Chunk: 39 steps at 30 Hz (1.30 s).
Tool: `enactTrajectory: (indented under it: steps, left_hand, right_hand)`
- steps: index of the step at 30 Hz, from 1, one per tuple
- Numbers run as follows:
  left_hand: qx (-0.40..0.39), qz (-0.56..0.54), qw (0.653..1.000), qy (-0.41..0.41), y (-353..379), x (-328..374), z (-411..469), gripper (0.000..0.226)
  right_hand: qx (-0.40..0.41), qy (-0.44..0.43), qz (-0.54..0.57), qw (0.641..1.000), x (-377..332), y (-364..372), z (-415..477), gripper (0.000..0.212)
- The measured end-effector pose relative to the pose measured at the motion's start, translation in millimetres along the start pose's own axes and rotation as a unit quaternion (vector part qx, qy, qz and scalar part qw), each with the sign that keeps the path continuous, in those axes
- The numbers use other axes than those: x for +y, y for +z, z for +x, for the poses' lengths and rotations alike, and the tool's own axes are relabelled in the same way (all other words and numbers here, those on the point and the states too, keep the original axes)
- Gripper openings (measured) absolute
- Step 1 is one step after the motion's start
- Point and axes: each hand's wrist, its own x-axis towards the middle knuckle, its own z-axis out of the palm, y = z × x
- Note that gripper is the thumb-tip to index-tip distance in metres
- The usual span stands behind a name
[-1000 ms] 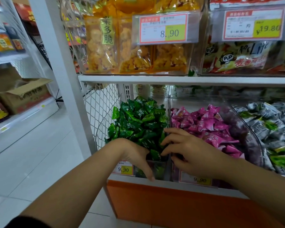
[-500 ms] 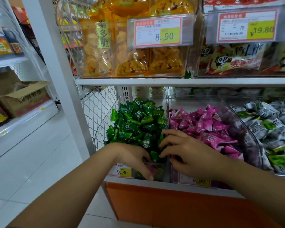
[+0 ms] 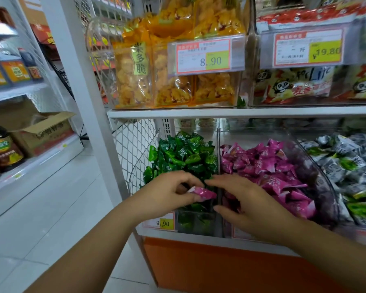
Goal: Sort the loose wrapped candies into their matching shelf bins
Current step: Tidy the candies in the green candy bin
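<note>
My left hand (image 3: 167, 192) pinches a pink wrapped candy (image 3: 202, 193) above the front of the clear bin of green candies (image 3: 184, 157). My right hand (image 3: 241, 205) hovers just right of it, over the divider and the front of the bin of pink candies (image 3: 270, 166), its fingers loosely spread and holding nothing. A third clear bin on the right holds grey-and-green wrapped candies (image 3: 347, 163).
The shelf above (image 3: 241, 112) carries bins of yellow snack bags (image 3: 173, 81) and panda-print packets (image 3: 294, 85) with price tags. A white upright post (image 3: 87, 98) and wire mesh side panel (image 3: 133, 149) stand left of the green bin. Across the aisle are bottles and a cardboard box (image 3: 42, 132).
My left hand has lifted out of the front of the green bin with a pink candy pinched in its fingers. My right hand has shifted a little and spread its fingers.
</note>
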Motion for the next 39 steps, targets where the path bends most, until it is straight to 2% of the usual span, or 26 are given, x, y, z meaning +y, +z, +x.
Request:
enactTrajectory:
  steps: [4, 7, 11, 13, 15, 18, 20, 23, 27, 30, 32, 35, 39]
  left_hand:
    - [0.059, -0.055, 0.996, 0.027, 17.5, 27.5, 4.9, 0.019]
    - [0.059, -0.071, 0.995, 0.026, 28.5, 37.5, 12.7, 0.017]
    - [0.074, 0.066, 0.994, 0.034, 38.1, 33.3, 18.9, 0.027]
    - [0.081, 0.107, 0.990, 0.046, 42.4, 28.5, 20.3, 0.028]
    - [0.083, 0.113, 0.989, 0.047, 44.7, 23.4, 21.2, 0.026]
    - [0.097, 0.083, 0.991, 0.042, 43.2, 15.3, 21.5, 0.025]
    - [0.112, 0.063, 0.991, 0.034, 39.7, 10.2, 17.8, 0.026]
    - [0.152, 0.079, 0.985, 0.013, 29.7, -0.2, 6.7, 0.024]
    - [0.220, 0.064, 0.973, -0.013, 7.9, -20.1, -19.2, 0.025]
    - [0.273, 0.069, 0.959, -0.034, -6.5, -35.3, -39.7, 0.024]
    - [0.300, 0.072, 0.950, -0.050, -12.2, -42.7, -51.4, 0.024]
    - [0.316, 0.082, 0.943, -0.059, -15.4, -49.4, -66.7, 0.024]
    - [0.304, 0.089, 0.947, -0.058, -14.8, -56.5, -75.7, 0.026]
  right_hand:
    - [0.108, 0.052, 0.090, 0.989, -6.6, -6.0, -4.1, 0.040]
    - [0.143, 0.085, 0.056, 0.985, 4.4, -18.3, -11.2, 0.037]
    - [0.165, 0.203, -0.049, 0.964, 39.0, -38.1, -23.9, 0.044]
    - [0.145, 0.249, -0.140, 0.947, 55.7, -44.9, -29.9, 0.054]
    - [0.105, 0.209, -0.199, 0.952, 65.1, -43.8, -33.4, 0.055]
    - [-0.042, 0.154, -0.198, 0.967, 63.5, -37.8, -32.9, 0.052]
    - [-0.120, 0.155, -0.230, 0.953, 67.4, -34.3, -31.3, 0.052]
    - [-0.131, 0.152, -0.276, 0.940, 77.8, -39.8, -24.6, 0.045]
    - [-0.118, 0.159, -0.230, 0.953, 73.9, -49.8, -12.1, 0.041]
    - [-0.042, 0.117, -0.184, 0.975, 48.6, -51.9, 0.4, 0.037]
    - [-0.022, 0.080, -0.120, 0.989, 19.1, -45.7, 14.6, 0.033]
    - [-0.096, 0.057, -0.038, 0.993, -22.4, -25.2, 40.9, 0.032]
    - [-0.249, 0.081, 0.029, 0.965, -45.7, 9.0, 71.6, 0.034]
